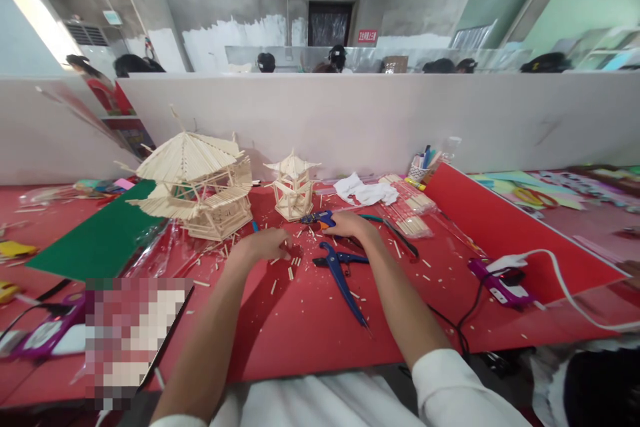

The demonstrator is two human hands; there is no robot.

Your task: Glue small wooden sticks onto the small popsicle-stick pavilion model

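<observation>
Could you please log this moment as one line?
left hand: on stick scraps | right hand: on blue glue gun | blue cutters: between hands

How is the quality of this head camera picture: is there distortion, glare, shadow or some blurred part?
Head view: wide-angle bending curves the white partition and stretches the forearms at the bottom edge; bright glare washes out the upper left corner; soft shadows fall on the red table beneath the left hand and right hand; a pixelated block hides the lower left; the stick models stay reasonably sharp.
</observation>
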